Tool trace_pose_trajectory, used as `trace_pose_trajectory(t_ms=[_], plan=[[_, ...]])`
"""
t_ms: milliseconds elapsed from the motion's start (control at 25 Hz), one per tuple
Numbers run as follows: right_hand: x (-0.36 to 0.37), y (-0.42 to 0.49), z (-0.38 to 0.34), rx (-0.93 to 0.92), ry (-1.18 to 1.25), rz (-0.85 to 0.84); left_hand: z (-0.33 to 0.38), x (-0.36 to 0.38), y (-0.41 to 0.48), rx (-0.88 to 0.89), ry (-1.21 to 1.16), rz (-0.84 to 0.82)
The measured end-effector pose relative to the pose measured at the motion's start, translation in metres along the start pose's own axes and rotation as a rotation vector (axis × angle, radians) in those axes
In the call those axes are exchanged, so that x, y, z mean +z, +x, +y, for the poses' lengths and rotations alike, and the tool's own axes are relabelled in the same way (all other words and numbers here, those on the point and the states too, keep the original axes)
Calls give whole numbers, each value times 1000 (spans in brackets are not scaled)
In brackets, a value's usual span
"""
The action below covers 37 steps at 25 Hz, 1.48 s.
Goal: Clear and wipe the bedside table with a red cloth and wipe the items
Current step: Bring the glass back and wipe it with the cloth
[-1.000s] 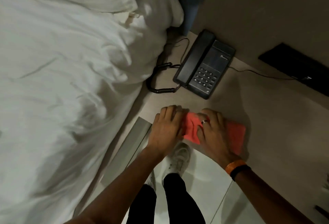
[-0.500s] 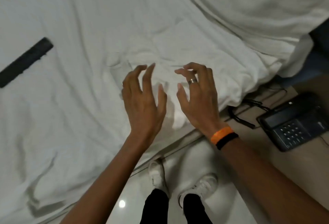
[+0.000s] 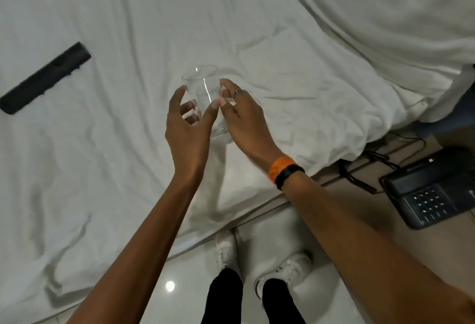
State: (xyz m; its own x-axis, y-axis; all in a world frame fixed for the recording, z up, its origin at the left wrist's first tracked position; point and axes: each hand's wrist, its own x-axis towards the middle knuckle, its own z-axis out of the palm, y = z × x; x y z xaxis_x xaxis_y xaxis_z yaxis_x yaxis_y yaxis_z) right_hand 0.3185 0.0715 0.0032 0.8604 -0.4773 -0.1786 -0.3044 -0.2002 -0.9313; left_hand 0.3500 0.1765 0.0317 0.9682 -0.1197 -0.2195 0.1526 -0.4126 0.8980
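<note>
Your two hands meet over the white bedsheet (image 3: pixel 128 15), and a clear drinking glass (image 3: pixel 203 87) sits between them. Landmark for this entry: the glass.

Left hand (image 3: pixel 189 123): fingers curled round the near-left side of the glass, thumb tip against its front wall. Fingers show through the glass wall, so the grip wraps it.

Right hand (image 3: pixel 239 115): fingertips pressed on the right wall of the glass, thumb meeting your left thumb at the front. A ring on one finger; orange and black bands on the wrist.

Glass: tilted, mouth pointing away from you, base toward you. Whether the base rests on the sheet cannot be told.

Far left of the glass: a dark remote (image 3: pixel 43 79) lying flat on the sheet, blurred.

Far right of the glass and nearer you: a black telephone (image 3: pixel 434 195) on the bedside table (image 3: pixel 359 195), cord coiled beside it.

Red cloth: out of view.
</note>
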Motion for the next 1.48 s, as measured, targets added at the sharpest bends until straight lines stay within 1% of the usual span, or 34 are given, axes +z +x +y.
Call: trace_pose_trajectory(t_ms=[40,120,200,280,360,440,520,560,600,680,760,800,840,880,960,1040,1120,1160,1240,1280,1320,1360,1480], plan=[[-13,-11,0,13,55,54,5,6,-7,17,-10,-39],[-49,-42,5,36,139,201,18,29,-30,53,-22,-171],[-92,-82,24,34,205,368,28,65,-63,83,-44,-339],[-129,-126,51,69,259,492,31,101,-101,90,-39,-493],[-162,-173,82,175,269,568,20,142,-140,10,-38,-666],[-183,-218,114,267,272,613,-2,177,-172,-148,-43,-839],[-196,-259,149,334,264,598,-32,207,-197,-274,-3,-934],[-198,-277,168,357,209,579,-46,218,-207,-317,33,-956],[-200,-295,188,390,104,568,-60,228,-216,-347,72,-983],[-198,-323,231,425,-199,510,-82,238,-226,-385,140,-1024],[-194,-340,272,382,-672,292,-99,244,-227,-379,190,-1071],[-189,-346,289,365,-859,183,-106,246,-227,-376,205,-1091],[-186,-349,302,368,-956,108,-110,248,-227,-392,196,-1114],[-185,-350,310,374,-994,89,-114,250,-227,-430,173,-1147],[-184,-346,315,397,-987,161,-119,253,-232,-511,135,-1196],[-186,-341,318,451,-925,297,-118,257,-240,-517,135,-1202],[-191,-334,313,519,-758,496,-115,262,-248,-470,152,-1181],[-195,-333,308,563,-607,641,-113,266,-250,-454,146,-1160],[-206,-338,295,612,-150,986,-109,274,-253,-437,112,-1118],[-208,-340,286,607,109,1068,-107,278,-255,-437,101,-1113],[-208,-340,277,609,316,1071,-106,283,-258,-432,98,-1124],[-202,-338,270,603,458,1045,-103,286,-263,-427,96,-1150],[-186,-327,246,674,565,975,-101,289,-287,-447,55,-1210]])
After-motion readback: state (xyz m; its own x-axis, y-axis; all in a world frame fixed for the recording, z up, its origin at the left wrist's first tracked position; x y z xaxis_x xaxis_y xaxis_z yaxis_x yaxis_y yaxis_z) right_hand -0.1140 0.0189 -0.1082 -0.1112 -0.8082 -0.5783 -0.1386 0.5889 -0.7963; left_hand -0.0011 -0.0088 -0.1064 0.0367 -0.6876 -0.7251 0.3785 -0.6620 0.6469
